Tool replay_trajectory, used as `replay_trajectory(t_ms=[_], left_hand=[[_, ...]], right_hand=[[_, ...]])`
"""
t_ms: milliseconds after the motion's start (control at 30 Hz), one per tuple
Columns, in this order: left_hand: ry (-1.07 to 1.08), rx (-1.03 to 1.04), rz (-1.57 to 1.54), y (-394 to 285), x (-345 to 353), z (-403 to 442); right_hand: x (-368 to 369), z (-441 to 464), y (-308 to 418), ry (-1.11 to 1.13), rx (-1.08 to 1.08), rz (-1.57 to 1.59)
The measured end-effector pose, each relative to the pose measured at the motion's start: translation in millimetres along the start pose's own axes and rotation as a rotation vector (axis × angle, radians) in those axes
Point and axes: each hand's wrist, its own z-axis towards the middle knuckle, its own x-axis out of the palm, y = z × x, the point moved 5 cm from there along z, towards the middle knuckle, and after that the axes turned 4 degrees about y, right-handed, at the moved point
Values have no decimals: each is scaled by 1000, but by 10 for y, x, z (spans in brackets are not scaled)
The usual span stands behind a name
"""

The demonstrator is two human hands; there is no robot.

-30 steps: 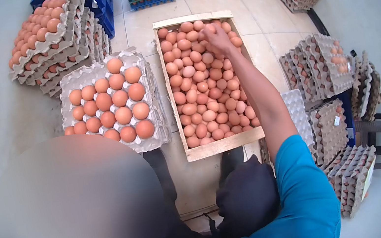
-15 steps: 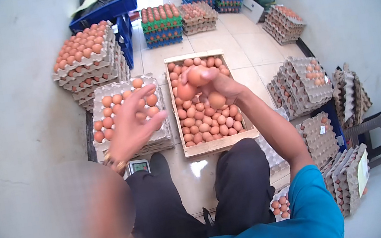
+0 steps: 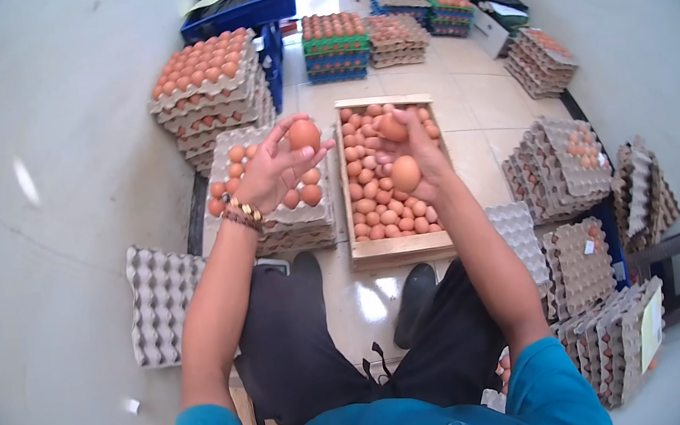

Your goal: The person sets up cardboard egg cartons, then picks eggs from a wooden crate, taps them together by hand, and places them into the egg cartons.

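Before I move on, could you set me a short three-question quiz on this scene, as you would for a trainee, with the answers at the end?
1. True or false: the left hand holds an egg.
2. What does the right hand hold? a) a cup, b) eggs, c) a phone.
3. Fill in: from the wearer's view, the crate stands to the ____ of the tray seen behind the left hand.

Key: 1. True. 2. b. 3. right.
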Motion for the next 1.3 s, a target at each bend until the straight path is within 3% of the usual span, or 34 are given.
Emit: replay_trajectory(t_ms=[133, 333, 400, 500, 567, 767, 900, 1000, 1067, 1133, 1200, 1300], left_hand=[[-146, -54, -158, -146, -528, -261], [-642, -61, 449, -212, -2057, -770], [-764, -59, 601, -222, -2673, -875], [-846, 8, 1150, -303, -2969, -900], [-921, -25, 1245, -209, -3177, -879], [-962, -151, 1325, 47, -3110, -706], [-897, -337, 1404, 113, -3164, -674], [-969, -94, 1707, -1, -2750, -530], [-777, 78, 1337, -60, -2139, -313], [-406, -98, 803, 20, -1315, -120], [-258, -258, 221, 157, -633, -104], [-63, -270, 53, 254, -117, -81]], right_hand=[[-269, 91, -32, 32, -61, -60], [-150, 172, -61, 43, -33, 33], [-89, 216, -126, 140, -12, 26], [21, 279, -206, 260, -1, 8], [158, 247, -232, 312, 28, 11], [353, 230, -302, 381, -55, -227], [372, 204, -333, 352, -33, -212], [349, 234, -333, 308, -35, -198], [393, 230, -293, 290, -117, -257], [389, 225, -275, 273, -212, -370], [344, 280, -311, 269, -308, -543], [366, 299, -379, 294, -306, -596]])
